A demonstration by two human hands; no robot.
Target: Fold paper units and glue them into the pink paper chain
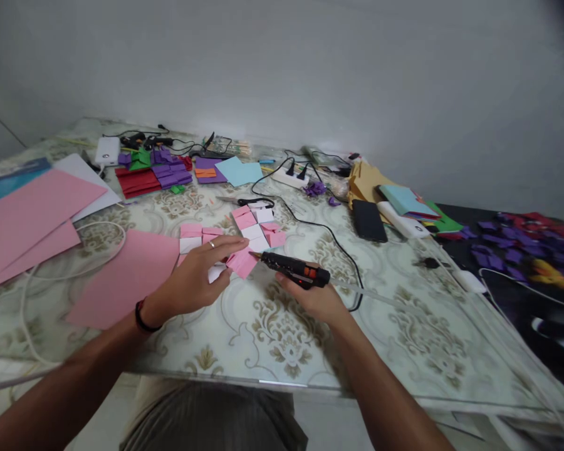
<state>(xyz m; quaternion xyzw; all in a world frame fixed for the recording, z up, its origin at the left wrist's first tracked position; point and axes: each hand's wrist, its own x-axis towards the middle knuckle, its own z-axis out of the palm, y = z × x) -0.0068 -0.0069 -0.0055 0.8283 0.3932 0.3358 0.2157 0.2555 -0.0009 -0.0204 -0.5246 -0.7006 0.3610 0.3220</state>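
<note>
My right hand (313,299) is wrapped round a black hot glue gun (291,268) with an orange part; a clear glue stick (371,291) sticks out of its back. The gun's nozzle points left, at the edge of a folded pink paper piece (242,262). My left hand (195,275), wearing a ring and a dark wristband, pinches that piece; its underside fingers are partly hidden. Just beyond lie joined pink and white folded paper pieces (255,233). More of these pieces (191,231) show behind my left hand. Flat pink paper (126,275) lies beside my left wrist.
Scissors (249,202) lie behind the folded pieces. A white power strip (290,178) feeds a black cord that runs across the table. A black phone (369,220) is at right, blue sheets (239,171) at the back, large pink sheets (42,213) at left.
</note>
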